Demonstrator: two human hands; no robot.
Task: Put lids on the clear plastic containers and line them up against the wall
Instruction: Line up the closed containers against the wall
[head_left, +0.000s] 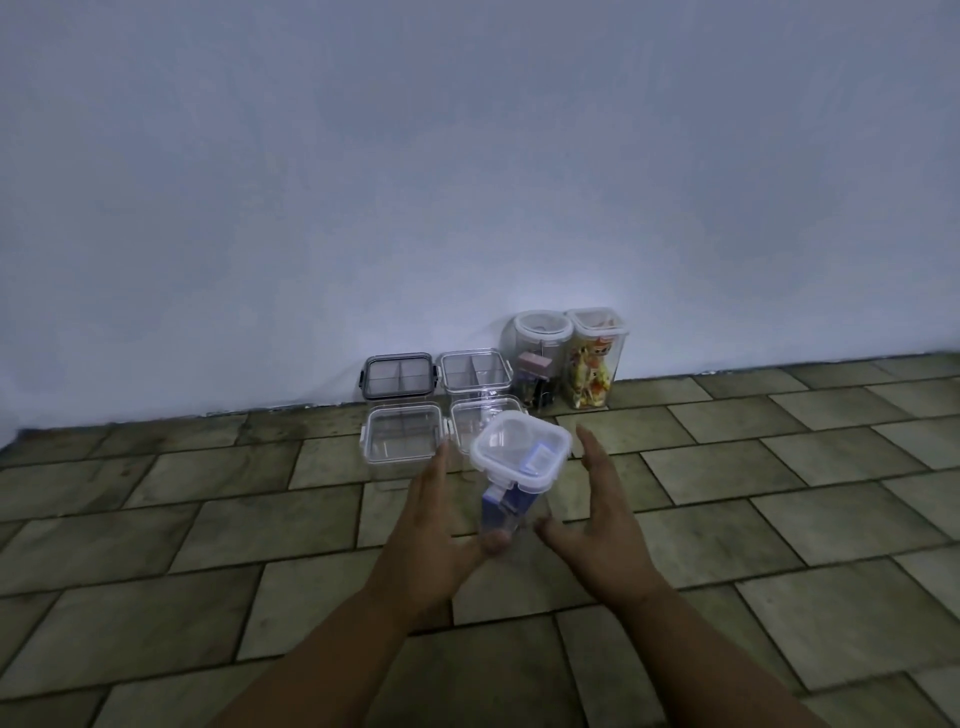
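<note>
Greenish-grey stone floor tiles (727, 525) run to a plain white wall (467, 156). Near it, a tall clear plastic container (511, 499) with a white clip lid (519, 448) sits between the left hand (434, 501) and right hand (597, 501), both spread, fingers straight, thumbs at its base.

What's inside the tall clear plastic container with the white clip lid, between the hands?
A blue and white packet shows through the lid and wall of the tall clear plastic container. Its lower end is hidden behind the left hand.
</note>
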